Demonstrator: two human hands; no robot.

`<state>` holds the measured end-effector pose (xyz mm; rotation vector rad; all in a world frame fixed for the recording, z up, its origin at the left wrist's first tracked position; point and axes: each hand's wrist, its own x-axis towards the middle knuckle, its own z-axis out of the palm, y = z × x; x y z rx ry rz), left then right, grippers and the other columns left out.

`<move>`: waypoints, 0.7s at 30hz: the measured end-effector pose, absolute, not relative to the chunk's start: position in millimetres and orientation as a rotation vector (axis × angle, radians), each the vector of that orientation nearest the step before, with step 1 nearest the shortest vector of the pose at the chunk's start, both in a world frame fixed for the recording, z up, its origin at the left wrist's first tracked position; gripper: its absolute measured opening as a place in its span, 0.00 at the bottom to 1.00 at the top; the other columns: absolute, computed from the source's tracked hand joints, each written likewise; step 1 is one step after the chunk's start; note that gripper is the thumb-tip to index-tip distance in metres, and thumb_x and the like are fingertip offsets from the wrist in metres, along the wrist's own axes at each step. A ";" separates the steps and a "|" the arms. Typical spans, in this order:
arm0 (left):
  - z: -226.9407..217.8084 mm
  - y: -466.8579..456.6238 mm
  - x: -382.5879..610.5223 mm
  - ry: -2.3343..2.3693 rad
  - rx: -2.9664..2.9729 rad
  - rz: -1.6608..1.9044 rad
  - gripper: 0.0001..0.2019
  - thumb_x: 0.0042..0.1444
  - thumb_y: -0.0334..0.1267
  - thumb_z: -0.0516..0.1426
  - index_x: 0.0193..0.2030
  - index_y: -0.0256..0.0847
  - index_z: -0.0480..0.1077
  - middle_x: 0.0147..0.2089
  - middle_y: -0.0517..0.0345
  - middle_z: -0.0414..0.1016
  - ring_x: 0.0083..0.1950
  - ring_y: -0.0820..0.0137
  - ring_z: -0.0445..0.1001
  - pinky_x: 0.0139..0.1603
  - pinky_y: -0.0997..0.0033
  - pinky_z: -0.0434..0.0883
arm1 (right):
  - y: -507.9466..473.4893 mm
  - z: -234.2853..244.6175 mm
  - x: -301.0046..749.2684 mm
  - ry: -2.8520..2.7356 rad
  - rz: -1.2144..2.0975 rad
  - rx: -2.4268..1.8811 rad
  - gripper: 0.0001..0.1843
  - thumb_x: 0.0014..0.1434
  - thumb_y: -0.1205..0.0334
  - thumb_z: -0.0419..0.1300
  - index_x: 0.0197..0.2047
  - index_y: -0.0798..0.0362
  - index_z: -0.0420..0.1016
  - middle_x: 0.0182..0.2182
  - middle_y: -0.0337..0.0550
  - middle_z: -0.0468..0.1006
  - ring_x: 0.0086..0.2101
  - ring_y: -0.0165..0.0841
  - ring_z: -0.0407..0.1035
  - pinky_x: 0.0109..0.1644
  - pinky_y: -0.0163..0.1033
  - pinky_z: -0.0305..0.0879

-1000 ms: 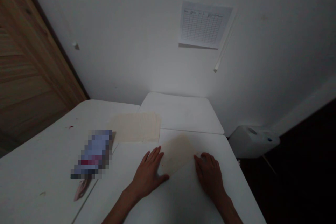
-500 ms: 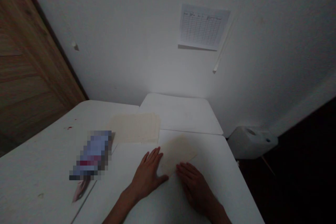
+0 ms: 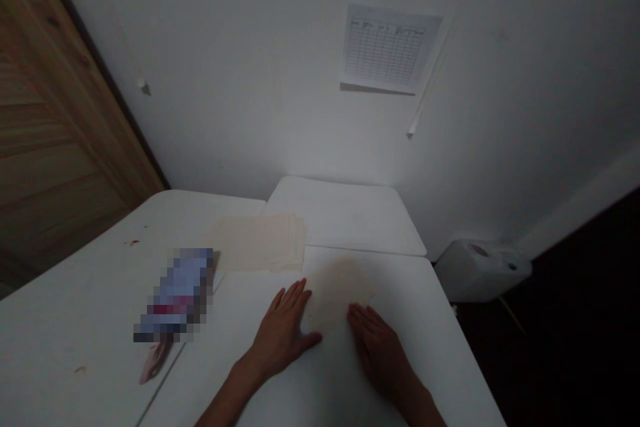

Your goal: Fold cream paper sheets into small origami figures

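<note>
A single cream sheet of paper (image 3: 336, 287) lies on the white table (image 3: 75, 320) in front of me. My left hand (image 3: 283, 333) rests flat on the table at the sheet's left edge, fingers stretched out, thumb touching the sheet. My right hand (image 3: 380, 350) lies flat at the sheet's near right edge, fingers extended and pressing on it. Neither hand grips anything.
A stack of cream sheets (image 3: 260, 242) lies further back on the table. A blurred-out packet (image 3: 177, 293) with a pinkish scrap (image 3: 153, 361) below it sits to the left. A white bin (image 3: 480, 270) stands right of the table; a wooden door (image 3: 45, 133) is at left.
My right hand slid left along the sheet's near edge from its right corner, then eased slightly right. The left hand has stayed put.
</note>
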<state>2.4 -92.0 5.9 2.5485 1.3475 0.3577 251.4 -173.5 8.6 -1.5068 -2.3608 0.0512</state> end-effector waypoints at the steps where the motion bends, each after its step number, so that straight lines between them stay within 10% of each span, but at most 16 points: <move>1: 6.6 -92.2 2.2 1.348 2.543 0.352 0.39 0.47 0.54 0.62 0.63 0.40 0.58 0.71 0.44 0.49 0.71 0.55 0.49 0.69 0.50 0.48 | -171.7 6.7 255.1 -2.336 0.033 -1.527 0.28 0.61 0.73 0.46 0.64 0.56 0.61 0.60 0.49 0.66 0.60 0.36 0.59 0.64 0.49 0.58; 21: 11.8 -102.1 35.4 1.269 2.736 0.436 0.26 0.65 0.47 0.46 0.66 0.39 0.55 0.72 0.47 0.44 0.72 0.57 0.41 0.70 0.47 0.43 | -154.5 -9.2 284.3 -2.155 -0.146 -1.629 0.23 0.64 0.68 0.47 0.61 0.55 0.66 0.58 0.49 0.69 0.59 0.39 0.62 0.62 0.51 0.62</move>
